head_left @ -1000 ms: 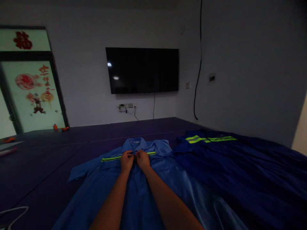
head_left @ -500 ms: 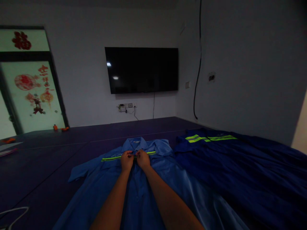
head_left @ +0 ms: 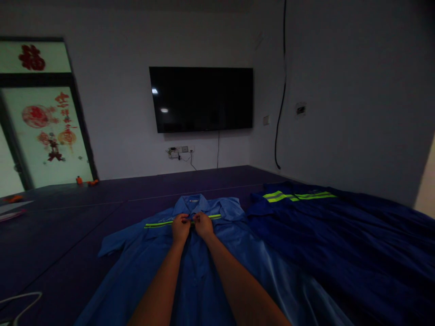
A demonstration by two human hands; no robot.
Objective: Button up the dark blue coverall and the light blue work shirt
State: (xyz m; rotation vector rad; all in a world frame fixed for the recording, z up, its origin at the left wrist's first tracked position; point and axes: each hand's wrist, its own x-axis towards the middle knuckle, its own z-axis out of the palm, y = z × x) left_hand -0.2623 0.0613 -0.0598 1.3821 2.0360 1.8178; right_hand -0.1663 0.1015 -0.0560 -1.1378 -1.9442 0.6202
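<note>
A blue short-sleeved work shirt [head_left: 132, 253] with a yellow-green stripe across the chest lies front up, its collar pointing away from me. My left hand [head_left: 181, 227] pinches the front opening at chest height, just below the collar. Close beside it on the right, my right hand [head_left: 203, 225] pinches the other side of the same opening. The fingertips of both hands nearly meet at the stripe. Whatever small part of the placket is between them is hidden by the fingers.
Darker blue work clothing [head_left: 326, 235] with yellow-green bands lies spread to the right, touching the shirt. A purple surface [head_left: 68, 226] carries both. A white cable [head_left: 27, 296] lies at lower left, and orange items [head_left: 92, 183] sit near the door. A television [head_left: 204, 99] hangs ahead.
The view has shifted very slightly. Both hands stay pinched at the same spot on the shirt front, with hardly any finger movement to see.
</note>
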